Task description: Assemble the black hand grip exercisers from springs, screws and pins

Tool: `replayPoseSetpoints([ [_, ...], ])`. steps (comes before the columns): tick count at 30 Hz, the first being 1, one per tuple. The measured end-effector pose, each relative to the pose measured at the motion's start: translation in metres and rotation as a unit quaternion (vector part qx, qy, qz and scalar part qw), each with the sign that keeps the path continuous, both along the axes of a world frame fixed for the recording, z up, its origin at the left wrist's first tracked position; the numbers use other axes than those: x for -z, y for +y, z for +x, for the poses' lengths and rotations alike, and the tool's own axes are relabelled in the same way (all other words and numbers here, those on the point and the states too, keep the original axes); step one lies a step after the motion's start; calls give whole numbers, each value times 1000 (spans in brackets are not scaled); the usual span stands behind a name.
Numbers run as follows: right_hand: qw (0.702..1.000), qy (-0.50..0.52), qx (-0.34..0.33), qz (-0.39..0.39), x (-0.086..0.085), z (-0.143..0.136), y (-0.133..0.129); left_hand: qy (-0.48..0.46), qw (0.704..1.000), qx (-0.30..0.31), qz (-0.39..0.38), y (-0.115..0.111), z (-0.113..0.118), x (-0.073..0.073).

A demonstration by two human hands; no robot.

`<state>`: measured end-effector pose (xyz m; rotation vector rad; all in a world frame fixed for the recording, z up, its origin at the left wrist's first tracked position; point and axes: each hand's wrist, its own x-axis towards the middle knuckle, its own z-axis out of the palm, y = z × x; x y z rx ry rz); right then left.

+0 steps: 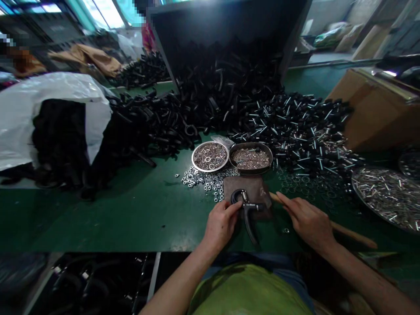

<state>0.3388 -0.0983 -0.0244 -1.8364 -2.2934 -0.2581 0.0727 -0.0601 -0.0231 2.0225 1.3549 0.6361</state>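
Observation:
My left hand (222, 223) is closed on a black hand grip exerciser (251, 218) with a metal coil spring, its fingertips at the curved upper part. The exerciser lies partly over a flat grey-brown metal block (230, 183), one handle pointing toward me. In my right hand (310, 221) is a hammer (352, 234), fingers wrapped round its wooden handle. The hammer's head is just right of the exerciser, over the block's edge; I cannot tell whether they touch. A small metal piece (285, 230) lies on the table between my hands.
Beyond the block stand a round bowl (193, 162) and an oval tin (269, 165) of small metal parts, with loose nuts (197, 178) nearby. Black plastic parts (157, 122) and black-headed bolts (305, 127) are heaped behind. A tray of pins (390, 197) and a carton (377, 109) stand right.

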Motion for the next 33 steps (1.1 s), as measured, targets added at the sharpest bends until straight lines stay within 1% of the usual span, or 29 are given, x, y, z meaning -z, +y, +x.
replayPoseSetpoints([
  [1, 1000, -11, 8, 13, 4, 8, 2, -61, 997, -24, -46, 1, 1, -1],
  [2, 1000, -14, 12, 17, 7, 15, 5, -131, 984, -52, -106, 1, 3, -2],
  [3, 1000, -9, 13, 19, 8, 20, 9, -201, 960, -82, -175, 0, 5, -4],
  [4, 1000, 5, 13, 23, 8, 23, 15, -266, 925, -110, -247, -2, 8, -4],
  [6, 998, 44, 5, 33, 0, 23, 33, -369, 840, -153, -366, -8, 16, -6],
  [7, 997, 63, 0, 41, -5, 20, 45, -403, 804, -166, -405, -12, 19, -6],
  [8, 996, 79, -7, 45, -12, 16, 59, -427, 777, -174, -430, -17, 23, -7],
  [9, 995, 90, -16, 45, -19, 11, 75, -443, 759, -178, -443, -22, 25, -8],
  [10, 994, 96, -18, 42, -25, 6, 92, -451, 751, -175, -449, -27, 27, -10],
  [12, 997, 79, -19, 4, -35, -6, 128, -446, 752, -160, -458, -35, 28, -16],
  [14, 998, 44, 11, -49, -39, -17, 163, -424, 765, -141, -463, -38, 25, -26],
  [15, 997, 29, 23, -70, -38, -22, 178, -408, 779, -130, -458, -38, 23, -31],
  [17, 994, 12, 37, -101, -33, -30, 201, -368, 823, -110, -419, -30, 16, -41],
  [19, 992, 10, 38, -118, -26, -35, 216, -316, 881, -89, -341, -13, 8, -48],
  [21, 990, 12, 38, -132, -19, -37, 223, -245, 938, -72, -234, 12, 3, -51],
  [23, 990, 20, 39, -137, -14, -36, 224, -149, 981, -54, -115, 44, 2, -50],
  [24, 989, 26, 39, -137, -13, -35, 223, -94, 993, -41, -59, 61, 5, -49],
  [26, 990, 41, 43, -131, -13, -32, 222, 24, 999, -10, 28, 95, 16, -46],
  [28, 989, 62, 50, -123, -13, -28, 220, 140, 987, 24, 72, 126, 34, -43],
  [30, 988, 89, 59, -115, -15, -24, 219, 241, 966, 50, 84, 151, 55, -41],
  [31, 986, 104, 62, -112, -16, -22, 219, 274, 957, 56, 82, 160, 65, -39],
  [33, 983, 137, 61, -105, -18, -18, 217, 308, 947, 58, 73, 174, 81, -35],
])
